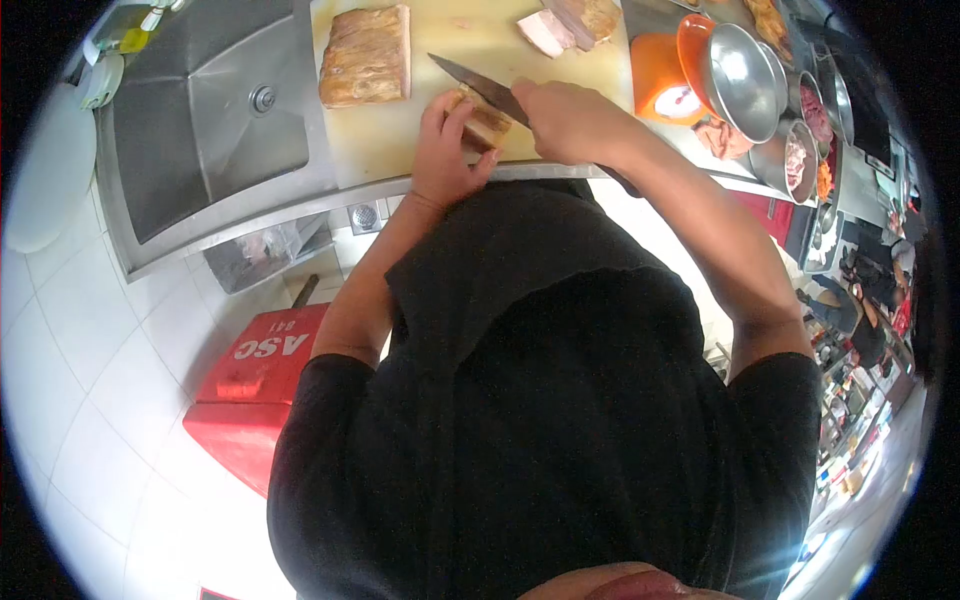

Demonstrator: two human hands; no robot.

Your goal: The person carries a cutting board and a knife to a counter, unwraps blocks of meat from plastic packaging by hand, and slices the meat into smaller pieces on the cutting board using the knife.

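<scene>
My right hand point(570, 120) is wrapped round the handle of a large knife point(474, 82), whose blade points to the upper left. The blade lies across or just over a small brown block of meat point(488, 124) near the front edge of the cutting board point(440, 28). My left hand point(452, 150) grips that block from the left, fingers curled on its top and thumb at its near side. A larger slab of meat point(367, 56) lies further left on the board. At the board's back right are cut pieces of meat point(570, 25).
A steel sink point(215, 130) is at the left. To the right stand an orange scale point(660, 85), a steel bowl point(738, 82) and bowls of meat point(797, 160). Below the counter is a red bin point(245, 410). A person point(868, 335) is at the far right.
</scene>
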